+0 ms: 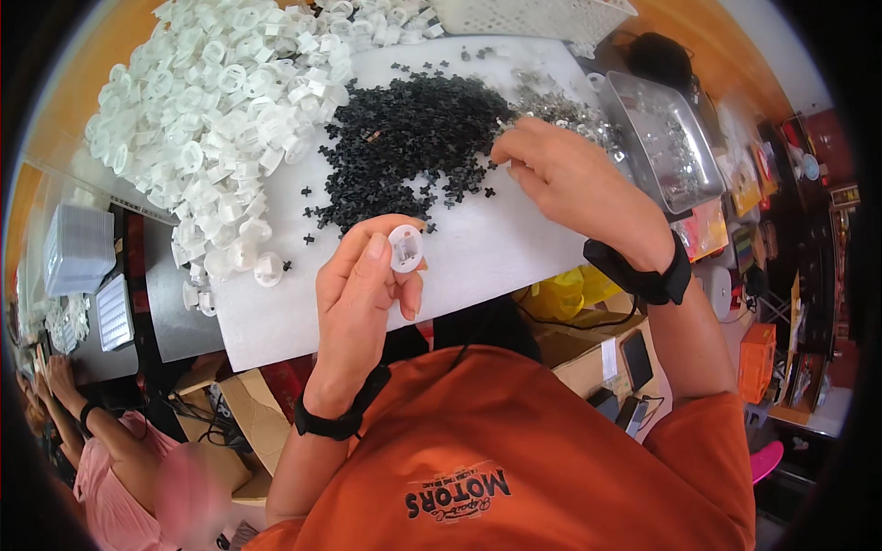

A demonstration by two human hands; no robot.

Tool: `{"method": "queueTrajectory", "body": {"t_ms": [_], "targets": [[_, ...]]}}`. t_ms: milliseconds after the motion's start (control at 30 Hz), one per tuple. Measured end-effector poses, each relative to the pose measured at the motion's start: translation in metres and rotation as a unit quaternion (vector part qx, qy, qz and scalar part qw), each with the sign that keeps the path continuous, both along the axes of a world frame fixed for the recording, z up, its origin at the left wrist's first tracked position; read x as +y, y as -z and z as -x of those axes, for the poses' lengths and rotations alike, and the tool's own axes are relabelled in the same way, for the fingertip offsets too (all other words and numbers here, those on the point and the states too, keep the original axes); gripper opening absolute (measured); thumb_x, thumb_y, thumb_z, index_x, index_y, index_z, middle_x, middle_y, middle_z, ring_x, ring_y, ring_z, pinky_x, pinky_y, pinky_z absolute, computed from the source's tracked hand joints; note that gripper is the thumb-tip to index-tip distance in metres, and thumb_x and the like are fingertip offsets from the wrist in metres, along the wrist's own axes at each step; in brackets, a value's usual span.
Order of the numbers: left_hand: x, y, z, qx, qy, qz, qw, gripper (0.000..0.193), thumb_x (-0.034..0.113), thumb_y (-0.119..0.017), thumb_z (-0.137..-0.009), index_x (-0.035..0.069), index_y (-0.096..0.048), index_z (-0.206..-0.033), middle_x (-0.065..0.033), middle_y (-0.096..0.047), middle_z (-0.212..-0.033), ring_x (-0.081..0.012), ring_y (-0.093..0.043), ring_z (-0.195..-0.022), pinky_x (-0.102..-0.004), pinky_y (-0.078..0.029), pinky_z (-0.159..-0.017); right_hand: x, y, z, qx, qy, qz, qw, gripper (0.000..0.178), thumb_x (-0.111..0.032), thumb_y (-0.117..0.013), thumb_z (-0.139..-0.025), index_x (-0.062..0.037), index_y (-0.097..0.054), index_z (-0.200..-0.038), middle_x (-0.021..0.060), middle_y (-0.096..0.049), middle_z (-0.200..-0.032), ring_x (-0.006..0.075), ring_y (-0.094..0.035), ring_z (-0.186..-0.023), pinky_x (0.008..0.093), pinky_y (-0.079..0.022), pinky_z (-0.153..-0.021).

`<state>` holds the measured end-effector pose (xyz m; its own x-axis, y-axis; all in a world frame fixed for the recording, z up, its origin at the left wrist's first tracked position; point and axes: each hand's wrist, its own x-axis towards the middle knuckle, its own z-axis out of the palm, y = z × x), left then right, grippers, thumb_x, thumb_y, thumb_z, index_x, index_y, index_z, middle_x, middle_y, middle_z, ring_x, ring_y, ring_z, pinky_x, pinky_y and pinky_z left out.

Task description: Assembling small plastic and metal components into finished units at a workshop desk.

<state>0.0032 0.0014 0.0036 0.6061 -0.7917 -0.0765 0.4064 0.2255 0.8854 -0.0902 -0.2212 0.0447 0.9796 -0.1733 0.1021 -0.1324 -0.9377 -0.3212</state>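
Between the thumb and fingers of my left hand (354, 280) is a round white plastic part (406, 249), its hollow face turned up toward me. My right hand (560, 165) hovers at the right edge of a heap of small black cross-shaped pieces (404, 138). Its thumb and fingertips are pinched together, and whatever they hold is too small or hidden to make out. Just beyond that hand lies a scatter of small shiny metal bits (556, 106). A big pile of translucent white plastic parts (230, 101) covers the left side of the white board (276, 321).
A clear tray (675, 147) with metal bits stands at the right, and a white perforated basket (533, 18) at the far edge. Cardboard boxes (570, 354) and a yellow bag (570, 292) sit below the board. Another person in pink (129, 459) works at the lower left.
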Motion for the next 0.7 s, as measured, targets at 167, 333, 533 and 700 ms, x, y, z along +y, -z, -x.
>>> {"method": "queueTrajectory", "body": {"t_ms": [167, 333, 533, 700], "targets": [[-0.003, 0.0, 0.001, 0.002, 0.012, 0.009, 1.0, 0.034, 0.027, -0.038, -0.1, -0.002, -0.055, -0.109, -0.006, -0.056, -0.076, -0.0089, -0.047, -0.055, -0.0221, -0.036, -0.049, 0.005, 0.002, 0.001, -0.007, 0.027, 0.041, 0.999, 0.016, 0.0, -0.048, -0.079, -0.0027, -0.058, -0.09, 0.0125, -0.056, -0.086, 0.0347, -0.058, -0.08, 0.0431, -0.048, -0.069], [-0.004, -0.002, 0.002, -0.007, -0.003, -0.039, 0.999, 0.04, 0.029, -0.034, -0.101, -0.005, -0.054, -0.108, -0.0078, -0.055, -0.072, -0.0103, -0.046, -0.05, -0.0206, -0.036, -0.045, 0.009, 0.003, -0.002, 0.026, 0.024, 0.006, 0.999, 0.013, -0.002, -0.048, -0.081, -0.0031, -0.057, -0.091, 0.0128, -0.055, -0.088, 0.0352, -0.058, -0.082, 0.0431, -0.047, -0.07], [-0.003, -0.006, 0.003, -0.005, 0.001, -0.044, 0.999, 0.04, 0.028, -0.032, -0.101, -0.005, -0.054, -0.107, -0.0081, -0.056, -0.073, -0.0103, -0.046, -0.051, -0.0213, -0.035, -0.046, 0.008, 0.007, -0.001, 0.04, 0.038, 0.03, 0.998, 0.014, -0.006, -0.048, -0.084, -0.0036, -0.059, -0.093, 0.0128, -0.056, -0.093, 0.0347, -0.057, -0.084, 0.0428, -0.046, -0.071], [0.0, -0.002, 0.001, -0.003, 0.011, -0.029, 1.0, 0.038, 0.03, -0.037, -0.1, -0.003, -0.056, -0.106, -0.0067, -0.055, -0.073, -0.0092, -0.045, -0.049, -0.0226, -0.034, -0.046, 0.009, 0.002, 0.005, 0.072, 0.022, 0.043, 0.996, 0.014, -0.006, -0.049, -0.082, -0.0025, -0.06, -0.09, 0.0131, -0.057, -0.092, 0.0346, -0.058, -0.082, 0.043, -0.046, -0.07]]}}
